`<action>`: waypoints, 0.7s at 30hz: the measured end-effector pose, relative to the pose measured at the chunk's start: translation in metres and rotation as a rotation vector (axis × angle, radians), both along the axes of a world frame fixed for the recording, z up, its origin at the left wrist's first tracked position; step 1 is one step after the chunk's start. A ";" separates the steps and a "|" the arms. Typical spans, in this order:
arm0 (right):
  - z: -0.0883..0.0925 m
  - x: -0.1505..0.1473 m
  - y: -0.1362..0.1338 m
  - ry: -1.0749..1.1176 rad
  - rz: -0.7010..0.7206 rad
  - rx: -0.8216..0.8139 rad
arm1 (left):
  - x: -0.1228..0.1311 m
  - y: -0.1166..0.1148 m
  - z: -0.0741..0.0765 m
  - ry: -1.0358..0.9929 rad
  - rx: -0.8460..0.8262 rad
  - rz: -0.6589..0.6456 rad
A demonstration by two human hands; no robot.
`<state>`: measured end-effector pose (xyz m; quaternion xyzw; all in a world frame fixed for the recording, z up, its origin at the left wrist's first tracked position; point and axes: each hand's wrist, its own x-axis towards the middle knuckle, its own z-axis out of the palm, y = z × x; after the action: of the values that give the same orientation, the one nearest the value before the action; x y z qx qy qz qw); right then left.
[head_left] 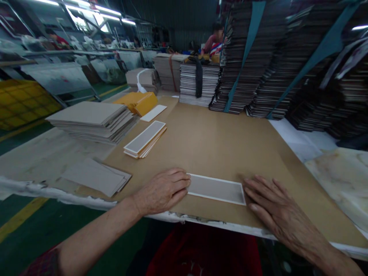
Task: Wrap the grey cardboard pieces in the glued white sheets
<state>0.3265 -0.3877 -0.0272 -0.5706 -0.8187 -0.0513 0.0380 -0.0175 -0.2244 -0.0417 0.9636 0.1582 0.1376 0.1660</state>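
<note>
A long grey board strip [217,188] with a white border lies flat on the brown board covering the table in front of me. My left hand [165,189] covers its left end, with fingers bent, pressed together and holding that end down. At the opposite end, my right hand [271,203] lies with its fingers apart and their tips beside the strip's edge; nothing is in it. Beyond my left hand is a small pile of similar bordered strips [145,138], with yellowish edges showing underneath. Loose plain grey boards [97,174] lie to the left.
A stack of grey boards [89,115] stands at the left, near yellow folded pieces [140,101] and a white strip [153,113]. Tall strapped stacks of dark boards [238,76] line the back right. A person [212,44] is behind them. The table's front edge [184,219] is near me.
</note>
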 end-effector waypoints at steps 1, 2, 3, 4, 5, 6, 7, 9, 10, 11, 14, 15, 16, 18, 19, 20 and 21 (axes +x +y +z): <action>0.000 0.001 0.001 0.021 -0.032 0.002 | 0.000 0.000 0.000 -0.005 -0.007 0.003; -0.002 0.000 0.003 0.045 -0.058 0.003 | 0.000 0.000 0.000 -0.011 -0.014 0.008; -0.004 -0.004 0.004 0.068 -0.073 -0.001 | 0.000 0.000 0.000 -0.015 -0.022 0.013; -0.007 -0.010 0.006 0.086 -0.081 -0.014 | 0.001 -0.001 0.001 -0.017 -0.031 0.016; -0.011 -0.017 0.007 0.101 -0.088 -0.027 | 0.001 -0.001 0.001 -0.018 -0.038 0.021; -0.014 -0.024 0.009 0.116 -0.099 -0.038 | 0.000 -0.002 0.002 -0.017 -0.046 0.024; -0.017 -0.032 0.011 0.132 -0.119 -0.050 | 0.000 -0.002 0.002 -0.016 -0.052 0.026; -0.018 -0.043 0.015 0.183 -0.186 -0.094 | -0.002 -0.003 0.002 -0.010 -0.062 0.029; -0.016 -0.047 0.018 0.218 -0.222 -0.135 | -0.003 -0.004 0.002 -0.012 -0.064 0.036; -0.013 -0.050 0.021 0.255 -0.254 -0.185 | -0.005 -0.003 0.001 -0.016 -0.066 0.038; 0.004 -0.056 0.029 0.347 -0.326 -0.349 | -0.008 -0.002 -0.002 -0.048 -0.067 0.054; 0.010 -0.058 0.032 0.367 -0.343 -0.392 | -0.008 -0.001 -0.003 -0.058 -0.073 0.062; 0.017 -0.059 0.034 0.381 -0.359 -0.432 | -0.009 -0.001 -0.003 -0.063 -0.082 0.068; 0.027 -0.062 0.039 0.407 -0.382 -0.497 | -0.009 -0.001 -0.001 -0.059 -0.109 0.067; 0.031 -0.063 0.041 0.422 -0.394 -0.518 | -0.009 -0.002 0.001 -0.048 -0.125 0.062; 0.034 -0.064 0.043 0.442 -0.409 -0.536 | -0.009 -0.002 0.002 -0.033 -0.139 0.057; 0.036 -0.065 0.045 0.466 -0.428 -0.547 | -0.010 -0.003 0.004 -0.020 -0.152 0.053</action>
<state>0.2614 -0.3431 0.0085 -0.7132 -0.6347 0.2916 0.0579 -0.0271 -0.2272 -0.0378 0.9423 0.1921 0.1390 0.2365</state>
